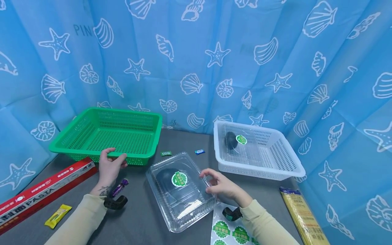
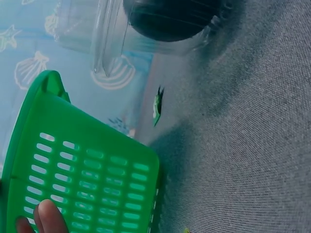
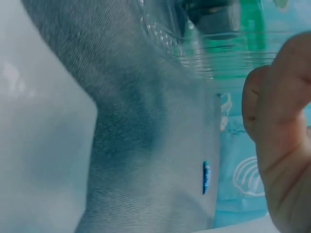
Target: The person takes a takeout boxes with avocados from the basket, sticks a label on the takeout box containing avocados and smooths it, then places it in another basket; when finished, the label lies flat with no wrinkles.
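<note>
A clear plastic clamshell box [image 1: 190, 204] with a round green sticker [image 1: 179, 179] on its lid is held off the table, tilted. Inside it lies a dark rounded thing [image 2: 170, 17], its kind unclear. My right hand [image 1: 225, 185] grips the box's right edge between fingers and thumb. At the front rim of the green basket [image 1: 148, 154] is my left hand [image 1: 110, 166], fingers loosely bent with a gap to the thumb. Its fingertips [image 2: 51, 218] appear before the basket's slotted wall in the left wrist view; contact cannot be told.
At right, a white basket [image 1: 284, 173] holds another stickered clear box [image 1: 245, 154]. A sticker sheet [image 1: 218, 217] lies by my right wrist. Around are a red pasta box [image 1: 46, 190], a yellow pack [image 1: 301, 214], and yellow [image 1: 58, 216], purple [image 1: 120, 188], green [image 1: 166, 153] and blue [image 1: 199, 151] wrapped sweets.
</note>
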Available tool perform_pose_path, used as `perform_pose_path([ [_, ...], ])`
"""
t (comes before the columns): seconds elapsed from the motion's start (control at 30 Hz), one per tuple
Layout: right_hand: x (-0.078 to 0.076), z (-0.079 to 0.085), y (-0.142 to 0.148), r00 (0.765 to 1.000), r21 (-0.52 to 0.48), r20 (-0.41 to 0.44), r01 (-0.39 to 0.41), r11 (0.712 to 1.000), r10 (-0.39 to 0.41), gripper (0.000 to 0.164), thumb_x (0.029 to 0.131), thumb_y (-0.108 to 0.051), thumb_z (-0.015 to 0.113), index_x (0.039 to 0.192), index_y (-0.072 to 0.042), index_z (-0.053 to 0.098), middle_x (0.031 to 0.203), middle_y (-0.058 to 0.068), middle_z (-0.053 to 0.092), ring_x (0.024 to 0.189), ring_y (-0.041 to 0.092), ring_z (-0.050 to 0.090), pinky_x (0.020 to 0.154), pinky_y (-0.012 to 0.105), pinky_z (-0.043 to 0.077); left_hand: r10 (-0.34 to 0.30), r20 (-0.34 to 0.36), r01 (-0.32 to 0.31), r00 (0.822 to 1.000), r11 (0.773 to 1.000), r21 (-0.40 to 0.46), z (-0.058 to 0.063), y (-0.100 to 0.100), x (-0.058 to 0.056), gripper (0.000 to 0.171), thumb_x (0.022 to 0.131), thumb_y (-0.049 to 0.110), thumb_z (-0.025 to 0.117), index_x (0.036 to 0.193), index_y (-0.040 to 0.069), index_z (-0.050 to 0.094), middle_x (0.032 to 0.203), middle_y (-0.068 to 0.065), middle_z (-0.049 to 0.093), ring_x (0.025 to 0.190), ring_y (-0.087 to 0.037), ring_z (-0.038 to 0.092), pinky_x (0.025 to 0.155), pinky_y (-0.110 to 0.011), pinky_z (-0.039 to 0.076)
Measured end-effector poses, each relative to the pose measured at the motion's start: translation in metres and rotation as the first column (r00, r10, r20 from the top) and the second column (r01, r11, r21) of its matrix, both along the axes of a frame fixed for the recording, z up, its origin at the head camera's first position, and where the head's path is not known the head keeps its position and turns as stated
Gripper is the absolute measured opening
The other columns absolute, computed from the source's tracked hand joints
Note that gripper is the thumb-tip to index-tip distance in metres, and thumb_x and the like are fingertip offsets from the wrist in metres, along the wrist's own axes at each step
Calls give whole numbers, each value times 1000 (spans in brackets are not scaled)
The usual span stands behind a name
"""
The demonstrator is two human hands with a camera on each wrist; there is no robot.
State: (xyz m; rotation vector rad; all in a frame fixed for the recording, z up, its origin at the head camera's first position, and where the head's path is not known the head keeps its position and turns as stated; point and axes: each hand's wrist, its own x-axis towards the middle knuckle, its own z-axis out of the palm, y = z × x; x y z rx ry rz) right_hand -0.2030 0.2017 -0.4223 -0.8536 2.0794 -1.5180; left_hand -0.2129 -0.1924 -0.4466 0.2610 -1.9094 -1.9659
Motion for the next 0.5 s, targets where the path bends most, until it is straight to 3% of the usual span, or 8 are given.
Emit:
perform_pose_path([
  [0.13, 6, 12, 3, 1000, -71, 14, 3, 997, -2, 47, 70, 5, 57, 113, 2, 41, 113, 15, 40, 65, 9, 45, 51, 20, 42, 3, -5, -2, 1000, 999, 42, -7, -3, -6, 52, 76, 22, 67, 116, 13, 34, 73, -3, 55, 57, -10, 59, 55, -24, 52],
  [0.27, 9, 34, 8, 999, -185, 16, -26, 982, 29, 45, 70, 5, 56, 112, 4, 38, 111, 14, 39, 64, 6, 46, 52, 18, 42, -5, -27, 7, 1000, 997, 71, -21, -10, -16, 52, 75, 20, 69, 114, 16, 35, 74, -6, 57, 58, -14, 61, 54, -27, 52],
  [0.4, 8, 61, 19, 998, -274, 14, -53, 960, 59, 45, 70, 6, 53, 112, -4, 39, 110, 13, 37, 58, 3, 46, 45, 16, 40, 13, -22, -12, 1000, 998, 66, -34, -15, -25, 56, 72, 26, 71, 115, 19, 35, 75, -8, 57, 58, -15, 61, 55, -28, 52],
  [0.5, 6, 82, 33, 1000, -287, -24, -8, 958, 1, 46, 69, 7, 48, 110, -14, 42, 107, 12, 36, 61, 4, 47, 44, 15, 40, 17, -16, -16, 1000, 998, 68, -37, -15, -26, 57, 71, 27, 71, 115, 20, 35, 76, -9, 57, 58, -14, 61, 55, -28, 52],
])
